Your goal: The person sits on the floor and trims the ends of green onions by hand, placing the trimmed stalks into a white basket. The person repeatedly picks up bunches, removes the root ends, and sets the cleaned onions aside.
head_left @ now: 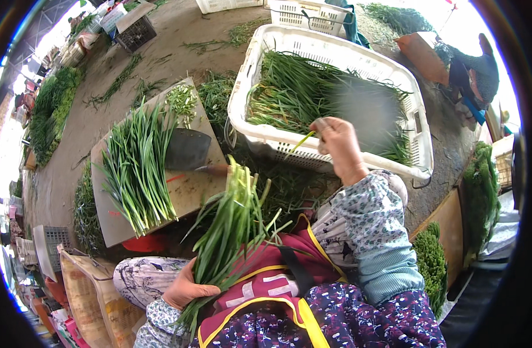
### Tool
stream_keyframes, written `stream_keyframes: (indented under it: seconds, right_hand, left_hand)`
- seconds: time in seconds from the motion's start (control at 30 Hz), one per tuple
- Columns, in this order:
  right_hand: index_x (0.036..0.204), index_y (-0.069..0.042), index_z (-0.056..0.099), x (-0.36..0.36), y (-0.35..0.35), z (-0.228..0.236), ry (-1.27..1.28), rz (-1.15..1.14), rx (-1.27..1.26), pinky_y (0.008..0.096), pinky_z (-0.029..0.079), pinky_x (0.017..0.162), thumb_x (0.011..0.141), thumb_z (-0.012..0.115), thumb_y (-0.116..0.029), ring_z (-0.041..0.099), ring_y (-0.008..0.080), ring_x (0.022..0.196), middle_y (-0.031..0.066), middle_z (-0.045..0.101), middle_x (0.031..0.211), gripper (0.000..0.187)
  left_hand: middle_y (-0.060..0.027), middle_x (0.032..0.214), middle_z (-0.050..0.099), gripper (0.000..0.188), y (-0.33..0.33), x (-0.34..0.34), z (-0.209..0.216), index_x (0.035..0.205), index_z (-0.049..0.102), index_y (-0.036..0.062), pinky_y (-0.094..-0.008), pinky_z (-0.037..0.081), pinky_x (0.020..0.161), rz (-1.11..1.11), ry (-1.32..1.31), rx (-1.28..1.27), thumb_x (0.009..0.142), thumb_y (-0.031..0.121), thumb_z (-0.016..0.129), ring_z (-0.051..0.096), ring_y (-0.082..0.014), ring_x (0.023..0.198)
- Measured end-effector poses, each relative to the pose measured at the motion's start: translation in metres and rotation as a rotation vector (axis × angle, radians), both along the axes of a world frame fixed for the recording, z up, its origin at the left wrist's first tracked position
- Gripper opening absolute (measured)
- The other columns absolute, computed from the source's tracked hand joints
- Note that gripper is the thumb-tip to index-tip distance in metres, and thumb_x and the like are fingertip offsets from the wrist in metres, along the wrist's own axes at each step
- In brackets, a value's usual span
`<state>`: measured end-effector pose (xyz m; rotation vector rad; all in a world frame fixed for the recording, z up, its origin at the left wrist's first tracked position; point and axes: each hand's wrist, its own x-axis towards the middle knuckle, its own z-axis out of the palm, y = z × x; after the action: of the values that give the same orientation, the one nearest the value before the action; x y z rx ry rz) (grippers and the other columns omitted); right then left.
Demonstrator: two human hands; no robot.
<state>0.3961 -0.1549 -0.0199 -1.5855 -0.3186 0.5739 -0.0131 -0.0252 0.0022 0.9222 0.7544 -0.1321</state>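
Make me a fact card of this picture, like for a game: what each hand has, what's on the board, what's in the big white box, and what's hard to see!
Left hand: gripping a bunch of long chive-like greens
Right hand: pinching a thin yellow-green strip, by the near rim of the crate
Board: a pile of long greens, a dark-bladed cleaver beside it, pale trimmings near the far end
White plastic crate: more long greens
Hard to see: part of the crate's contents, behind a grey smudge
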Motion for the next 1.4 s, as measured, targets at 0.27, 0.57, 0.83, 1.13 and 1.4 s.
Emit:
stream_keyframes:
  seconds: [0.27,0.57,0.83,1.13,1.4]
  right_hand:
    - [0.122,-0.006,0.066,-0.049,-0.040,-0.035,-0.869,0.877,-0.338,0.0345,0.054,0.083,0.082,0.074,-0.019,0.068,0.0274,0.090,0.0159,0.067,0.100,0.043]
    - [0.102,-0.003,0.068,-0.111,0.009,-0.011,0.613,0.713,0.060,0.0227,0.054,0.071,0.097,0.067,-0.029,0.065,0.0093,0.071,0.0013,0.068,0.086,0.027]
    - [0.107,0.001,0.072,-0.090,0.006,-0.003,0.101,0.936,-0.022,0.0264,0.051,0.078,0.088,0.073,-0.013,0.060,0.0066,0.081,0.0036,0.073,0.089,0.024]
    - [0.099,-0.005,0.074,-0.038,-0.014,-0.019,-0.602,0.667,-0.501,0.0390,0.053,0.078,0.079,0.071,-0.009,0.068,0.0288,0.083,0.0118,0.071,0.086,0.021]
    - [0.126,-0.003,0.062,-0.108,0.031,0.032,-0.165,0.804,0.161,0.0266,0.051,0.083,0.092,0.071,-0.013,0.060,0.0083,0.092,0.0043,0.067,0.110,0.036]
  left_hand:
    - [-0.0139,0.089,0.066,0.056,0.016,-0.023,0.005,0.121,0.058,0.0006,-0.0330,0.035,0.042,0.142,-0.094,-0.055,0.069,-0.005,0.079,0.056,-0.0209,0.052]
    - [-0.0152,0.078,0.062,0.048,0.015,-0.013,0.010,0.116,0.058,-0.0022,-0.0334,0.035,0.042,0.134,-0.061,-0.008,0.072,-0.003,0.075,0.051,-0.0209,0.047]
    - [-0.0124,0.091,0.059,0.064,0.015,-0.037,0.002,0.128,0.052,0.0029,-0.0335,0.035,0.044,0.086,-0.058,-0.072,0.070,-0.004,0.077,0.050,-0.0201,0.051]
    - [-0.0142,0.094,0.061,0.051,0.013,-0.037,0.011,0.122,0.049,0.0039,-0.0297,0.035,0.045,0.036,-0.154,-0.270,0.076,-0.002,0.069,0.045,-0.0138,0.047]
    - [-0.0160,0.092,0.061,0.057,0.014,-0.030,0.001,0.129,0.047,0.0018,-0.0280,0.031,0.042,-0.048,-0.154,-0.241,0.078,0.003,0.072,0.043,-0.0125,0.045]
